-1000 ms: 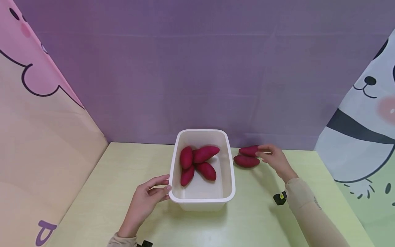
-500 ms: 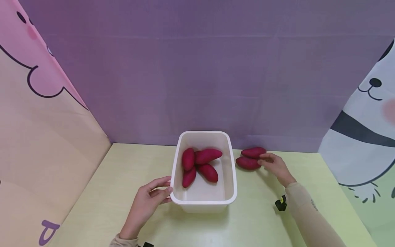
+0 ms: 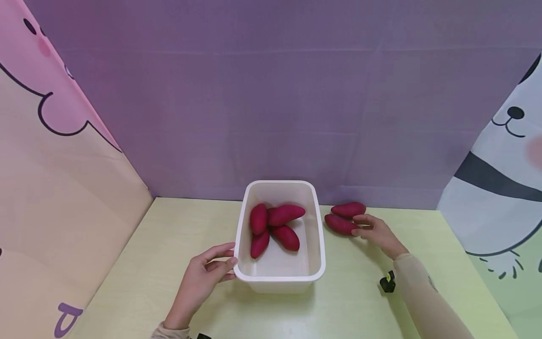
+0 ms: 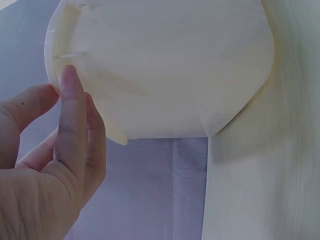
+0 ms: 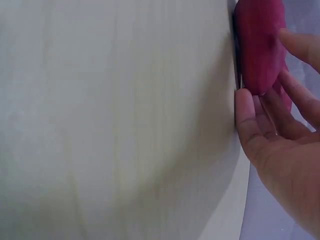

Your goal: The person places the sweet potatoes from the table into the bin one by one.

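A white plastic bin (image 3: 281, 278) stands on the table with several purple-skinned sweet potatoes (image 3: 284, 214) inside, bunched toward its left and back. At the bin's left front edge, my left hand (image 3: 201, 275) pinches the rim between thumb and fingers; the left wrist view shows the fingertips on the rim (image 4: 49, 55). Right of the bin, two more sweet potatoes lie side by side. My right hand (image 3: 378, 235) has its thumb and fingers around the right end of the nearer sweet potato (image 3: 340, 224). The farther sweet potato (image 3: 348, 210) lies just behind the fingers.
A purple cloth backdrop (image 3: 271, 103) rises behind the table's back edge. Printed cloth panels flank it, a pink and cream one (image 3: 76, 179) on the left and a panda one (image 3: 504, 188) on the right. The pale wooden table (image 3: 338, 301) extends on both sides of the bin.
My right hand has shifted from the farther sweet potato down to the end of the nearer one, which has turned slightly. The left hand stays on the bin's rim.
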Demonstrator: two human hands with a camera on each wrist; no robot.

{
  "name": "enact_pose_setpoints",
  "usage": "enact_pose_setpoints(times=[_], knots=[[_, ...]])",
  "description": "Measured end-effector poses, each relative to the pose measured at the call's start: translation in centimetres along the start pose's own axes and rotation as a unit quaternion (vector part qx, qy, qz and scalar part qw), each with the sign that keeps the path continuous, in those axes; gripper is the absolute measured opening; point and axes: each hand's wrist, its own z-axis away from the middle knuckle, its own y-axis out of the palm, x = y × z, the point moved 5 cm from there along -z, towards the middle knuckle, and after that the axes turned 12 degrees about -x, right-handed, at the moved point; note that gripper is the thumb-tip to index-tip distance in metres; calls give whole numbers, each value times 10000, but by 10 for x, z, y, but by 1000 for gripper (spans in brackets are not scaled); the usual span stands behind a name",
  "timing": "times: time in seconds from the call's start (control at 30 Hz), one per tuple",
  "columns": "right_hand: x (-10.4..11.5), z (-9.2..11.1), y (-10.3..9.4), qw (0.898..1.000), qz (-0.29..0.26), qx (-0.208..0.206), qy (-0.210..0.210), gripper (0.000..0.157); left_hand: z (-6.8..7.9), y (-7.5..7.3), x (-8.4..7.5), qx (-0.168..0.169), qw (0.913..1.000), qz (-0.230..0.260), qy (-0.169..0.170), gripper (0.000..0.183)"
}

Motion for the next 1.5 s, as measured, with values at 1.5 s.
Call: enact_pose_setpoints(times=[1.5], knots=[[42, 5, -6, 9903, -1323, 111, 416, 53, -1, 0, -1, 46, 9999, -105, 95, 38]])
